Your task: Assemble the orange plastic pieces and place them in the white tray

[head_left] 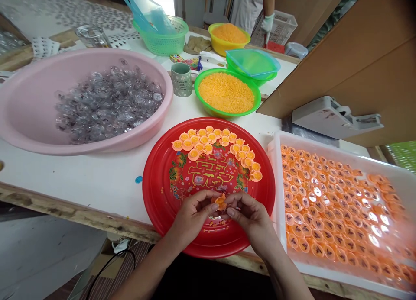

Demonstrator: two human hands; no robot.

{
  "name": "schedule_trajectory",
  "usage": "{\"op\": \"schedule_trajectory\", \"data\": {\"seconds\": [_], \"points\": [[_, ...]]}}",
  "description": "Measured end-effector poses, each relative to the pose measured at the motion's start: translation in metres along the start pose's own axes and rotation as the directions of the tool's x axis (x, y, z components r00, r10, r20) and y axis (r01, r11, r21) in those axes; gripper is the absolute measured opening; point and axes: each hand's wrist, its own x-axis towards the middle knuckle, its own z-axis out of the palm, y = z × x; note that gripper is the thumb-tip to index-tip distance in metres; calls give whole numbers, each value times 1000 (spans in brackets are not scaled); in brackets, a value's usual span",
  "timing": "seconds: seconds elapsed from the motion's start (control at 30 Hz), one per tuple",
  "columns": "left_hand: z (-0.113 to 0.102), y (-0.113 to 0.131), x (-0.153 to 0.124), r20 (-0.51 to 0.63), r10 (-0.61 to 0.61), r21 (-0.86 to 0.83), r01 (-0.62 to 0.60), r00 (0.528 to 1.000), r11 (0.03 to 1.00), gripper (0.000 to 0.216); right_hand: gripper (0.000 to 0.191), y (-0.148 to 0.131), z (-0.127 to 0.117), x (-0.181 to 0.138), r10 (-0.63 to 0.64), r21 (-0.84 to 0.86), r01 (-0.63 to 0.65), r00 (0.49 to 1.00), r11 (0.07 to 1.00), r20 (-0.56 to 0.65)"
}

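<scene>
A small orange toy cup and saucer (221, 202) is held over the red round tray (156, 213). My left hand (195, 213) pinches it from the left, thumb and fingers closed on its edge. From the right, my right hand (251, 215) has its thumb and fingers closed at the cup's other side; whether they also hold a small clear piece I cannot make out. Farther back on the tray, several toy cups on saucers (203, 140) with yellow filling stand in a curved band. Loose yellow bits lie near the tray's front, under my hands.
A pink basin (42, 140) of clear plastic pieces (110, 101) stands left. A green bowl of yellow grains (227, 92) and a mug (181, 80) are behind the tray. On the right is a white bin (277, 183) of covered orange cups. A co-worker's gloved hand (267, 24) shows at the back.
</scene>
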Motion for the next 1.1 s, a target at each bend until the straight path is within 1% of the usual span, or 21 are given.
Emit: {"op": "schedule_trajectory", "data": {"seconds": [0.17, 0.3, 0.4, 0.5, 0.63, 0.7, 0.8, 0.93, 1.0, 1.07, 1.1], "points": [[1, -3, 0, 9, 0, -54, 0, 1000, 999, 24, 15, 4, -2, 3, -27, -23, 24, 995, 999, -98], [3, -4, -2, 4, 2, -83, -2, 1000, 997, 23, 18, 10, -4, 5, -43, -110, 23, 982, 994, -186], [5, -5, -4, -6, 7, -74, -8, 1000, 997, 21, 17, 11, -3, 4, -55, -193, 8, 970, 981, -238], [7, -8, -4, -25, 58, -32, -59, 998, 998, 19, 17, 9, 0, 3, -58, -251, -10, 964, 968, -259], [9, -10, -4, -70, 185, 98, -178, 980, 979, 20, 13, 8, 2, 3, -94, -341, -12, 951, 940, -293], [10, -8, -4, -68, 207, 128, -198, 976, 972, 19, 11, 8, 3, 3, -126, -387, -4, 943, 922, -309], [12, -4, -5, -85, 193, 128, -181, 977, 975, 15, 8, 9, 5, 1, -192, -452, 42, 937, 891, -292], [11, 1, -7, -121, 216, 91, -206, 969, 974, 8, 7, 12, 9, -3, -274, -491, 120, 927, 863, -255], [9, 1, -7, -144, 224, 65, -217, 964, 974, 12, 13, 15, 11, -4, -329, -517, 166, 913, 840, -242], [9, 1, -7, -174, 241, 48, -236, 955, 971, 18, 23, 18, 12, -5, -394, -571, 231, 901, 788, -180], [9, 1, -7, -182, 249, 45, -244, 951, 969, 19, 25, 20, 12, -5, -428, -601, 268, 893, 753, -138]]}}
